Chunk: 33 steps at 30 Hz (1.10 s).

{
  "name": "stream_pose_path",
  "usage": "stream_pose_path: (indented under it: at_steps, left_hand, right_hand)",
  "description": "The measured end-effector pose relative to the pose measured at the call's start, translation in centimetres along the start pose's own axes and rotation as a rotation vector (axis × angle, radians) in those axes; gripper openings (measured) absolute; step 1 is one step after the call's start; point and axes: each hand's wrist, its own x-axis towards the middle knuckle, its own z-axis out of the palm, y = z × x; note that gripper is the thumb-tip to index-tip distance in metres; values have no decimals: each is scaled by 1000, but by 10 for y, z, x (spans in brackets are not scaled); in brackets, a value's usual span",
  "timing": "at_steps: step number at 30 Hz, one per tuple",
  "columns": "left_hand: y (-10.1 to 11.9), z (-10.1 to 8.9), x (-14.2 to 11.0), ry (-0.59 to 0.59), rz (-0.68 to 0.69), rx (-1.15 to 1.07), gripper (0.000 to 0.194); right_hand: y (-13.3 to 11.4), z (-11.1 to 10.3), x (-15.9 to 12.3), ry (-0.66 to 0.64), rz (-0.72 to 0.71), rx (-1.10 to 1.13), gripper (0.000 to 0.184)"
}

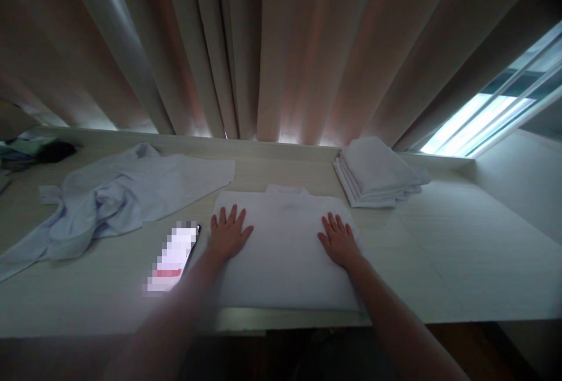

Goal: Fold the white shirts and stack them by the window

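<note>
A white folded shirt [285, 258] lies flat in front of me, its collar at the far edge. My left hand [226, 233] rests on its left side with the fingers spread. On the right side of the shirt, my right hand [338, 239] is also laid flat, fingers apart. Neither hand holds anything. To the left of my left forearm lies a phone [173, 257] with a lit screen, partly blurred out.
A crumpled white garment [132, 191] spreads over the left of the table [474, 270]. Folded white clothes [377, 170] are stacked at the back right. Dark and green cloth [44, 150] sits far left. Curtains [307, 47] hang behind, beside a bright window [483, 112].
</note>
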Motion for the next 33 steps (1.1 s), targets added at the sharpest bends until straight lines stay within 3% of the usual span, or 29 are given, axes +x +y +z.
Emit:
stream_pose_path:
  at_steps: [4,10,14,18,23,30,33]
  left_hand:
    - [0,-4,7,-24,-46,6,68]
    - [63,-14,41,-26,137,-98,65]
    - [78,-3,61,-48,188,-128,62]
    - [71,11,66,-24,175,-126,61]
    - [62,10,62,-44,165,-112,64]
    - [-2,3,43,-18,-54,-19,69]
    - [-14,3,37,-15,-110,25,69]
  right_hand:
    - [0,-6,8,-6,42,-6,61]
    - [-46,-23,57,40,-144,25,62]
    - [-56,-12,82,-1,-146,30,62]
    - [-48,3,88,-10,-112,27,62]
    - [-40,4,82,-21,-112,21,63]
    - [14,7,54,6,58,-19,68]
    - [25,12,48,22,95,-25,70]
